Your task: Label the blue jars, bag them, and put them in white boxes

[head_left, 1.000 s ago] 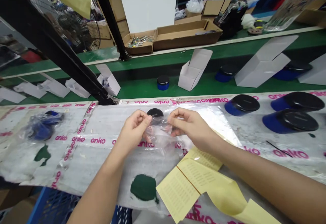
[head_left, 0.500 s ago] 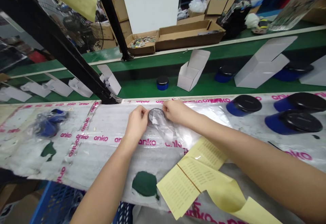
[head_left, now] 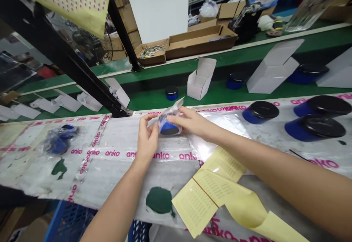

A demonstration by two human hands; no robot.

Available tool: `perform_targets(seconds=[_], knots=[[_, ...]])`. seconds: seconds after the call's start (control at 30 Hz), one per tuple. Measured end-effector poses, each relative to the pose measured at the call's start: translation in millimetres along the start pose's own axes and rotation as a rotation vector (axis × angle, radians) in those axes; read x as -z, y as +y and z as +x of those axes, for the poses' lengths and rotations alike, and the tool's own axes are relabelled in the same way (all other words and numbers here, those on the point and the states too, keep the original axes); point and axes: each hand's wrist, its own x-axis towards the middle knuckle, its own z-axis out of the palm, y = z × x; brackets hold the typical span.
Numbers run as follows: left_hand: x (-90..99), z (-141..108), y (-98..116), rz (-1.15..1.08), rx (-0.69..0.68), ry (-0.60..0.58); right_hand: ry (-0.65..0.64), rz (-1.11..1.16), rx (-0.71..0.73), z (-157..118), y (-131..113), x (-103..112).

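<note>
Near the middle of the bench, a small blue jar [head_left: 168, 127] sits tilted inside a clear plastic bag [head_left: 176, 106], a dark round end facing me. My right hand [head_left: 189, 122] grips it from the right, thumb across the bag and fingers behind. On the left side, my left hand [head_left: 148, 134] curls its thumb and fingers against the bagged jar; the exact contact of its fingertips is partly hidden. Clear plastic bags [head_left: 220, 130] lie flat under my right forearm. Closer to me rests a yellow sheet of printed labels [head_left: 196, 207].
Blue jars with black lids [head_left: 260, 112] stand on the right. Wrapped blue items [head_left: 59, 141] lie at left. On the green conveyor [head_left: 148, 93] are open white boxes [head_left: 202, 79] and a small jar [head_left: 172, 93]. A black post [head_left: 68, 66] slants across the left.
The bagged jar has been turned over from its black top to show its blue side, and the bag's loose end now points up and away. Both hands shifted their hold around it.
</note>
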Motion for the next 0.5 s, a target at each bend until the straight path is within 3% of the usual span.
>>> perform_targets(seconds=[0.13, 0.27, 0.4, 0.5], knots=[[3.8, -7, 13, 0.096, 0.018, -0.045, 0.020, 0.099, -0.161, 1, -2, 2], [7.9, 0, 13, 0.299, 0.047, -0.141, 0.045, 0.093, -0.203, -3, -3, 4], [15.4, 14, 18, 0.389, 0.050, -0.149, 0.164, 0.001, -0.096, -6, -8, 10], [19.5, 26, 27, 0.430, 0.039, -0.174, 0.245, -0.348, 0.120, -7, -11, 9]])
